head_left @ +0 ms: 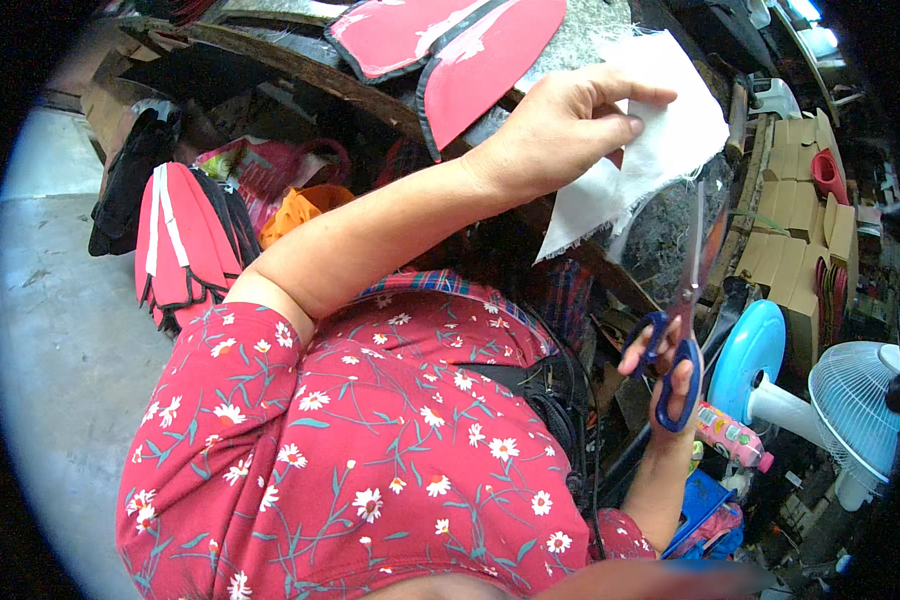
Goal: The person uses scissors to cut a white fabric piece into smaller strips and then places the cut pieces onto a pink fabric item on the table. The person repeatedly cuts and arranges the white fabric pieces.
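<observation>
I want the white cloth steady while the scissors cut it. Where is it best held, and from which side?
Probably pinch the white cloth along its upper edge, coming from the left, as the left hand does now: thumb on one face, fingers on the other. The cloth hangs limp below that grip, and the scissors in the right hand come up from underneath, so the frayed lower edge stays free for the blades.

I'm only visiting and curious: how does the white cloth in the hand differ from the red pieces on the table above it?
The white cloth is plain and frayed at its edge; the red pieces have dark trim. The white cloth is held up by the left hand, beside the scissors in the right hand; the red pieces lie flat on the table. Both look like flat cut pieces.
</observation>
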Demonstrator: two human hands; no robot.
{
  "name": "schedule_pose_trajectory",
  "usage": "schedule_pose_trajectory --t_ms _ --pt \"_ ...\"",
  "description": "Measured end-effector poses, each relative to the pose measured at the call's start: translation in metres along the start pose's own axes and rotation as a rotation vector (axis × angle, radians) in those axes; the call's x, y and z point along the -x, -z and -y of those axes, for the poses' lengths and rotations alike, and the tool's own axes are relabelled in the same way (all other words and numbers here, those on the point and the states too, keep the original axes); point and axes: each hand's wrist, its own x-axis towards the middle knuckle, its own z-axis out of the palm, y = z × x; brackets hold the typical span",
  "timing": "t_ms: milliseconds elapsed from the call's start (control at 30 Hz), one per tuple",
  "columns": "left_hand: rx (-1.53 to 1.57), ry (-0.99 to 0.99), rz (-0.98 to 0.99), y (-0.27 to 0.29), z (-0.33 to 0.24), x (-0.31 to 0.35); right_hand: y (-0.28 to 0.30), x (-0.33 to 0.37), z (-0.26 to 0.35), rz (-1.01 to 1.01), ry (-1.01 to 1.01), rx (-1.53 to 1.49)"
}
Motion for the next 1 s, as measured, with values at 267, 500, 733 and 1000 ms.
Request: schedule_pose_trajectory --t_ms 267,500,733,1000 --pt "-0.224 -0.203 0.027 -0.013 0.009 0.008 -0.017 -0.004 -0.006 0.032 -0.012 0.035" --pt "-0.189 -0.208 0.024 -0.016 0.01 0.016 -0.022 -0.003 -0.006 -0.003 -0.004 0.042" --pt "-0.053 -0.244 0.017 -0.023 0.019 0.019 -0.022 0.003 -0.011 0.002 -0.008 -0.078" --pt "-0.033 -0.238 0.124 -0.029 0.019 0.027 -0.029 -0.006 -0.009 0.002 0.079 -0.081"
